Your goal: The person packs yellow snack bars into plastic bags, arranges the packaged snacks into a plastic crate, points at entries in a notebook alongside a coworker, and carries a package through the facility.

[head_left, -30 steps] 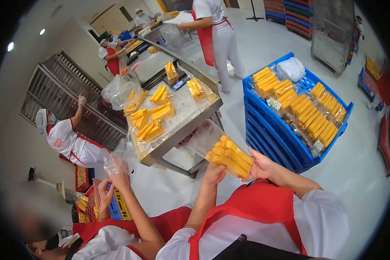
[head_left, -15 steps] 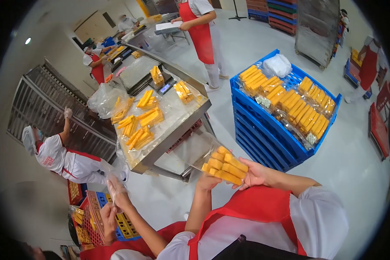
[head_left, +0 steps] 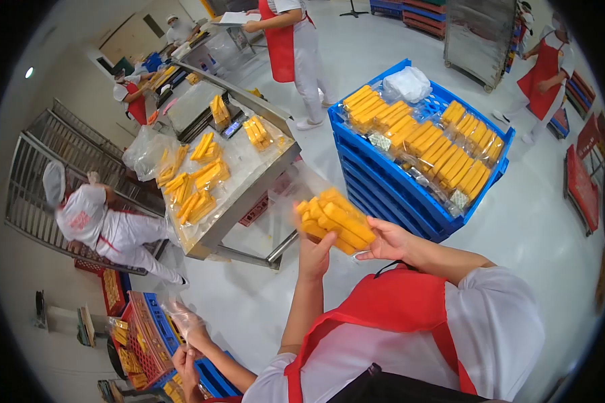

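A clear plastic bag of yellow sticks (head_left: pixel 339 220), its loose end sticking out to the upper left, is held up in front of my red apron. My left hand (head_left: pixel 314 255) grips it from the lower left, with the thumb over the near side. On the right end, my right hand (head_left: pixel 388 240) is closed round the bag, its fingers partly hidden underneath. Similar bags of yellow sticks (head_left: pixel 198 207) lie on the steel table (head_left: pixel 238 213) beyond my left hand. More filled bags (head_left: pixel 444 158) fill much of the top blue crate (head_left: pixel 410 205) ahead of my right hand.
A co-worker's gloved hands (head_left: pixel 191 329) are close by on the left, above crates (head_left: pixel 138 322). Another person (head_left: pixel 91 218) stands at metal racks (head_left: pixel 30 195). A person in a red apron (head_left: pixel 544 74) is at the far right. A scale (head_left: pixel 232 129) sits on the table.
The bag has turned in my hands, and my left thumb now lies across its near side. The person at the racks has shifted, and the person at far right has come further into view.
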Demonstrator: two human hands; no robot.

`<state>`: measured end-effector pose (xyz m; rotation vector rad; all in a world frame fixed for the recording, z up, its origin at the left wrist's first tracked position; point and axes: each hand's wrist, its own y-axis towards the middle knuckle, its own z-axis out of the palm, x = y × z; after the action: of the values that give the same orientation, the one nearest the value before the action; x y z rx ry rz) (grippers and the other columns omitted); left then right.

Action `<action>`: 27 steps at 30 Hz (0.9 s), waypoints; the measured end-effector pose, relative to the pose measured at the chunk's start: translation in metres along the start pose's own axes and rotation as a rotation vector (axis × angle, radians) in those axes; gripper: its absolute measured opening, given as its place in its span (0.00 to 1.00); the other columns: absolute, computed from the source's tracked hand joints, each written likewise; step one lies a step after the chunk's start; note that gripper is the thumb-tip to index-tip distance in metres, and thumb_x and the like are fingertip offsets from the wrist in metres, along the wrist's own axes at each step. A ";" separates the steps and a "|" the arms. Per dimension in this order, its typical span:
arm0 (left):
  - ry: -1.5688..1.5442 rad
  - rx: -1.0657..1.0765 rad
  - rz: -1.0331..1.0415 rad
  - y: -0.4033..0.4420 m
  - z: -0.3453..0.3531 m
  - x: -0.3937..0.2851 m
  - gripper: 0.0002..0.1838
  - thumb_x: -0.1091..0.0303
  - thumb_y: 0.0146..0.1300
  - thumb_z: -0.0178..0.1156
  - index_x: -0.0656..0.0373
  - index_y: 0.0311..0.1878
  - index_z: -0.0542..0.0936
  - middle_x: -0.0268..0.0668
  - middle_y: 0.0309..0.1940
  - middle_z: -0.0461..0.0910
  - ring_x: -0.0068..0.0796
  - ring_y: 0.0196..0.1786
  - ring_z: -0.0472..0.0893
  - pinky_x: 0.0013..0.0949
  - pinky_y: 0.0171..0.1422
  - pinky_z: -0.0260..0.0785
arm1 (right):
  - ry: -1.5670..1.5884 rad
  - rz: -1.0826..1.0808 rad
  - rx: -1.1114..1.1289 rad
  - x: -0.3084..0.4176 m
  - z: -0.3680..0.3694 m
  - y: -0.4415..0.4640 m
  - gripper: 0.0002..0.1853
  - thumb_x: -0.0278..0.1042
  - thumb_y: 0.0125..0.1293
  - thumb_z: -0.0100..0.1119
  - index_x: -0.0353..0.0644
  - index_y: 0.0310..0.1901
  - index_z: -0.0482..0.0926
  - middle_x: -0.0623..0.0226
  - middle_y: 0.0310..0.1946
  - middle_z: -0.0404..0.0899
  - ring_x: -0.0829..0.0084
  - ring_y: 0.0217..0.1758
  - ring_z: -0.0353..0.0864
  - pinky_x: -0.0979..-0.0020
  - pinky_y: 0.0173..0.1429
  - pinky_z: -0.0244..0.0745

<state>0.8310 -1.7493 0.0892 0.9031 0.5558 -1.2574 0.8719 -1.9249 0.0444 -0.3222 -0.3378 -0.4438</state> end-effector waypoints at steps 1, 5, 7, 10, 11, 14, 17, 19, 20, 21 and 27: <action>0.075 -0.099 0.005 0.000 0.014 0.003 0.44 0.74 0.50 0.57 0.52 0.65 0.42 0.38 0.57 0.59 0.34 0.60 0.61 0.38 0.64 0.52 | -0.061 0.009 0.023 0.004 0.001 -0.007 0.30 0.56 0.59 0.45 0.50 0.59 0.58 0.66 0.56 0.63 0.62 0.58 0.63 0.54 0.57 0.57; -0.078 -0.163 -0.047 -0.007 0.053 0.023 0.43 0.77 0.49 0.53 0.53 0.65 0.41 0.39 0.55 0.61 0.35 0.57 0.64 0.37 0.61 0.56 | -0.281 0.105 0.162 0.024 -0.029 -0.045 0.28 0.51 0.59 0.48 0.47 0.58 0.58 0.67 0.55 0.63 0.66 0.58 0.62 0.52 0.58 0.54; -0.130 -0.148 -0.061 -0.015 0.071 0.041 0.43 0.77 0.49 0.53 0.53 0.65 0.41 0.40 0.55 0.61 0.35 0.57 0.65 0.37 0.60 0.58 | -0.266 0.161 0.217 0.042 -0.030 -0.072 0.28 0.50 0.59 0.49 0.45 0.57 0.58 0.66 0.54 0.63 0.69 0.58 0.63 0.57 0.59 0.55; -0.195 -0.031 -0.081 -0.024 0.113 0.077 0.44 0.74 0.48 0.55 0.53 0.65 0.41 0.40 0.55 0.61 0.35 0.56 0.65 0.37 0.59 0.59 | -0.359 0.174 0.406 0.068 -0.049 -0.110 0.29 0.51 0.59 0.49 0.46 0.58 0.56 0.67 0.54 0.63 0.71 0.58 0.63 0.64 0.59 0.58; -0.158 -0.012 -0.090 -0.025 0.128 0.091 0.44 0.73 0.49 0.56 0.54 0.65 0.40 0.40 0.55 0.61 0.35 0.56 0.65 0.37 0.59 0.58 | -0.386 0.172 0.476 0.075 -0.058 -0.118 0.29 0.51 0.60 0.48 0.46 0.59 0.56 0.68 0.55 0.63 0.72 0.58 0.63 0.66 0.58 0.58; -0.063 -0.131 -0.066 -0.035 0.169 0.129 0.45 0.69 0.50 0.58 0.55 0.65 0.40 0.40 0.56 0.60 0.34 0.56 0.65 0.36 0.60 0.58 | -0.340 0.185 0.497 0.087 -0.085 -0.144 0.30 0.52 0.60 0.46 0.46 0.60 0.55 0.69 0.56 0.62 0.74 0.58 0.62 0.69 0.58 0.59; 0.082 -0.314 -0.017 -0.054 0.203 0.143 0.44 0.64 0.51 0.59 0.57 0.65 0.42 0.40 0.56 0.60 0.34 0.57 0.64 0.35 0.60 0.56 | -0.269 0.259 0.434 0.084 -0.099 -0.169 0.31 0.54 0.61 0.44 0.46 0.61 0.54 0.70 0.57 0.62 0.75 0.59 0.62 0.68 0.59 0.58; 0.173 -0.372 -0.009 -0.066 0.216 0.142 0.43 0.60 0.52 0.59 0.57 0.65 0.44 0.40 0.57 0.60 0.33 0.58 0.64 0.34 0.61 0.56 | -0.290 0.317 0.453 0.087 -0.099 -0.186 0.33 0.55 0.59 0.47 0.45 0.61 0.53 0.69 0.57 0.62 0.74 0.59 0.62 0.68 0.59 0.59; 0.273 -0.344 -0.088 -0.068 0.218 0.139 0.43 0.63 0.51 0.60 0.59 0.65 0.44 0.40 0.57 0.60 0.33 0.58 0.63 0.34 0.61 0.55 | -0.278 0.334 0.463 0.089 -0.098 -0.197 0.33 0.55 0.59 0.47 0.45 0.61 0.53 0.69 0.57 0.62 0.74 0.59 0.62 0.68 0.59 0.59; 0.375 -0.313 -0.172 -0.070 0.222 0.137 0.43 0.65 0.51 0.60 0.60 0.65 0.45 0.40 0.57 0.61 0.33 0.59 0.62 0.33 0.61 0.55 | -0.283 0.305 0.493 0.095 -0.093 -0.209 0.34 0.55 0.58 0.48 0.45 0.61 0.53 0.68 0.56 0.62 0.74 0.59 0.62 0.68 0.59 0.59; 1.146 -0.245 -0.083 -0.090 0.276 0.087 0.39 0.65 0.48 0.61 0.64 0.62 0.54 0.46 0.60 0.58 0.35 0.62 0.59 0.37 0.63 0.50 | -0.272 0.267 0.629 0.107 -0.096 -0.260 0.37 0.55 0.54 0.53 0.42 0.60 0.54 0.65 0.55 0.64 0.72 0.57 0.65 0.69 0.59 0.61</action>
<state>0.7345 -2.0304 0.1493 1.3542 1.6130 -0.6085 0.8653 -2.2217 0.0586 0.1901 -0.6683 -0.0156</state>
